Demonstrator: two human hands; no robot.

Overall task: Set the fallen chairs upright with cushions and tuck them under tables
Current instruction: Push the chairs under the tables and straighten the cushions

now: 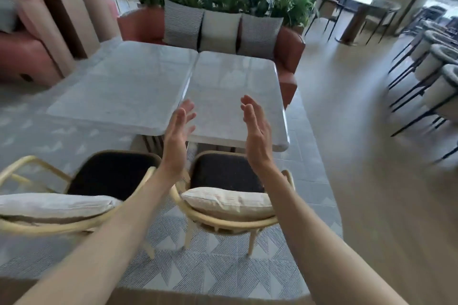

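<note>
- Left hand (176, 136) and right hand (256, 132) were raised at frame centre, palms facing each other, fingers straight and held together, a gap between them; neither held nor touched anything.
- Two cane chairs were visible, both upright: left chair (81, 195) at lower left, right chair (230, 188) at lower centre.
- Each carried one pale cushion against its backrest: left cushion (53, 205), right cushion (229, 202). Count: two.
- Two white marble tables abutted at centre: left table (124, 86), right table (235, 76).
- Judgement: righting and cushioning looked done for these two chairs; their front edges sat just at the table edges, with most of each dark seat exposed, so tucking seemed incomplete.
- No fallen chair was in view.
- Three cushions (220, 29) lined the red bench (288, 57) at upper centre.
</note>
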